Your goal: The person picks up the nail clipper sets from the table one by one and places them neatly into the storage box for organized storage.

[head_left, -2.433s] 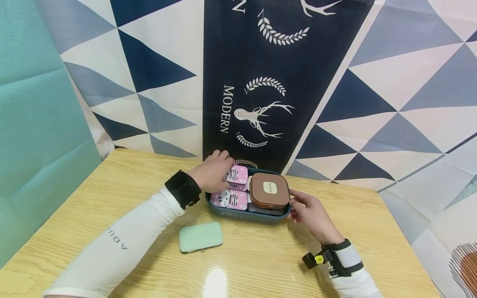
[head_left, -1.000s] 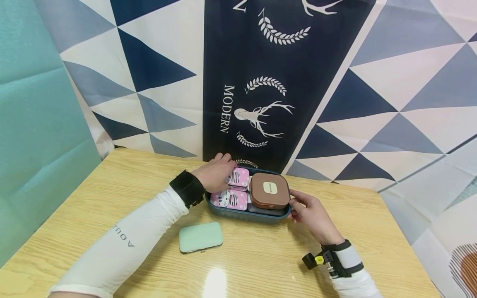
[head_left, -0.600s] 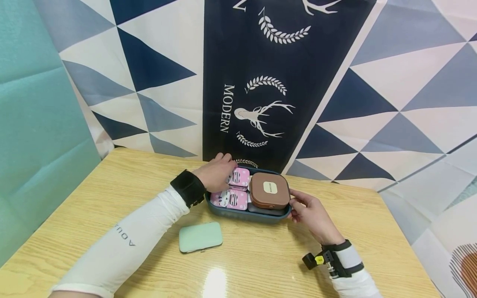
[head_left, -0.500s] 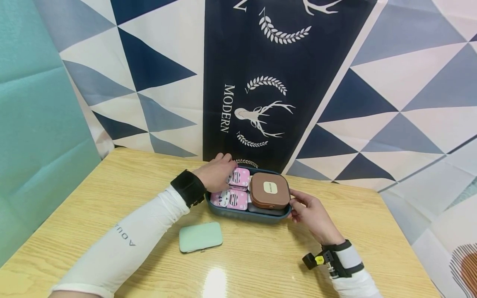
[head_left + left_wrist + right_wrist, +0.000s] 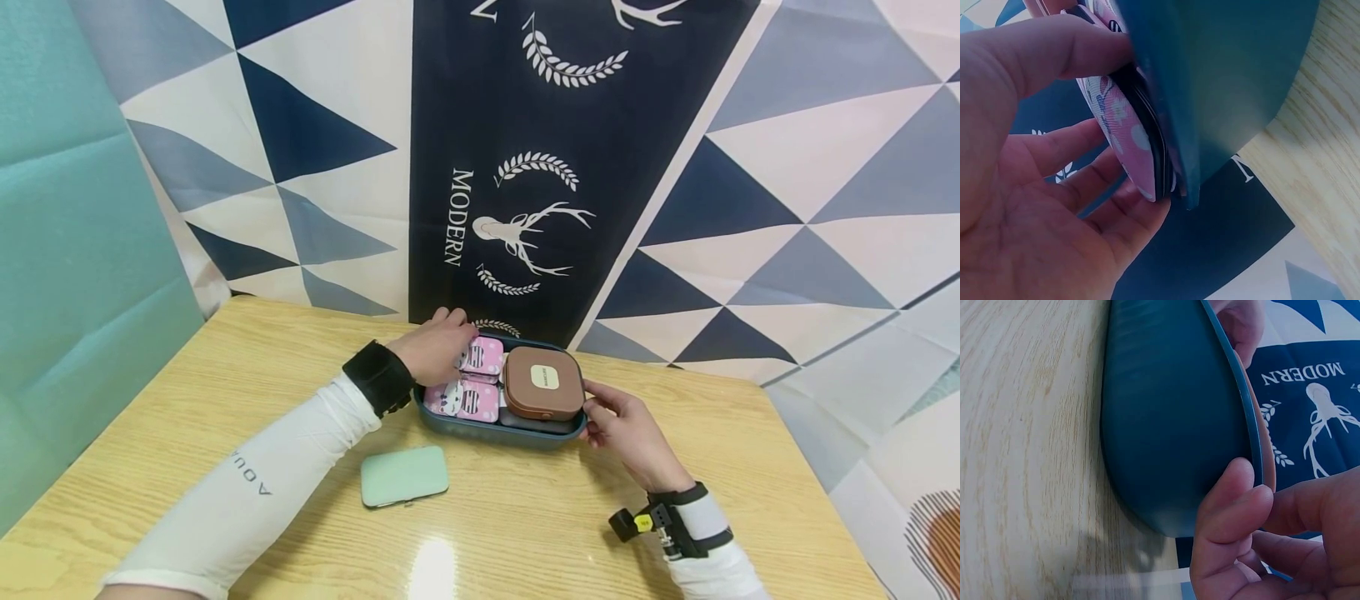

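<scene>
A dark blue oval bin [image 5: 495, 434] stands on the table with several small cases in it. At its back left, my left hand [image 5: 435, 348] grips a pink patterned case [image 5: 483, 357], thumb on one side and fingers on the other in the left wrist view. A second pink case [image 5: 478, 402] lies in front of it. To the right sits a brown rounded case [image 5: 555, 392] with a cream label, on top of a dark grey item [image 5: 536, 423] mostly hidden. My right hand [image 5: 1241, 531] pinches the bin's right end at the rim.
A mint green clasp case [image 5: 404, 477] lies on the wooden table [image 5: 510, 525], in front of the bin. Just behind the bin rises a patterned cloth backdrop [image 5: 465, 108], and a teal sheet [image 5: 75, 250] hangs at the left.
Since the oldest frame, my left hand and the pink case have shifted slightly right and the case sits a little lower. Over the last second nothing moves visibly; the right hand stays put.
</scene>
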Action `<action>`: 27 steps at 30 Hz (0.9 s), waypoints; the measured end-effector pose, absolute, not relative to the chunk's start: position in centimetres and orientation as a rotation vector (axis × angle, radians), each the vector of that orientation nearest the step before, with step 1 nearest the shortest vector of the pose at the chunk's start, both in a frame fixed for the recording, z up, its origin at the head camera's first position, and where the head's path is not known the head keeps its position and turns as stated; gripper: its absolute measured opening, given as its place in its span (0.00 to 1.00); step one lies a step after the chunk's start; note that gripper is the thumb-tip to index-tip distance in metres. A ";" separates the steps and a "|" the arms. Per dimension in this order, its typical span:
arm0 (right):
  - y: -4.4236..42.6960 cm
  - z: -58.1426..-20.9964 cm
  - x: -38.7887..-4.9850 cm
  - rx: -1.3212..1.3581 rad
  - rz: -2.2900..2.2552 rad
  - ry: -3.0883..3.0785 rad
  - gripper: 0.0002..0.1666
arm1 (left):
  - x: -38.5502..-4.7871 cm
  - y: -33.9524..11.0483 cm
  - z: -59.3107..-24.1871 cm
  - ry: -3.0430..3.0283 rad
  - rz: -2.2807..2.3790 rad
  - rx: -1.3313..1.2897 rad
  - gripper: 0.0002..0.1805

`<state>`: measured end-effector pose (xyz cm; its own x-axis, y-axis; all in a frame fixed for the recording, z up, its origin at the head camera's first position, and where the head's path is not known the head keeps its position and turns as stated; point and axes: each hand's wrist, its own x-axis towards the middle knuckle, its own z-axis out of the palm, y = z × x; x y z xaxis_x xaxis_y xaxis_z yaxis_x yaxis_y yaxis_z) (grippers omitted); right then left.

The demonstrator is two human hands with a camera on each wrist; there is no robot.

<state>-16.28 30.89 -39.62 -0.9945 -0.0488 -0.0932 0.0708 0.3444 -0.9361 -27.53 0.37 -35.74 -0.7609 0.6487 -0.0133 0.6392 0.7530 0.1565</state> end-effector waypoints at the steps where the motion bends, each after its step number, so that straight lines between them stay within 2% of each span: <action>1: 30.9 -39.6 -16.3 0.021 -1.742 2.488 0.30 | -27.5 0.4 -35.7 2.878 0.221 1.059 0.35; 27: 30.8 -39.4 -16.3 0.045 -1.742 2.485 0.30 | -27.3 0.0 -35.6 2.897 0.239 1.054 0.36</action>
<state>-16.27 30.80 -39.38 -0.9939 -0.0370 -0.1040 0.0852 0.3428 -0.9355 -27.33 -0.04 -35.58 -0.7665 0.6422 0.0058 0.6345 0.7559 0.1615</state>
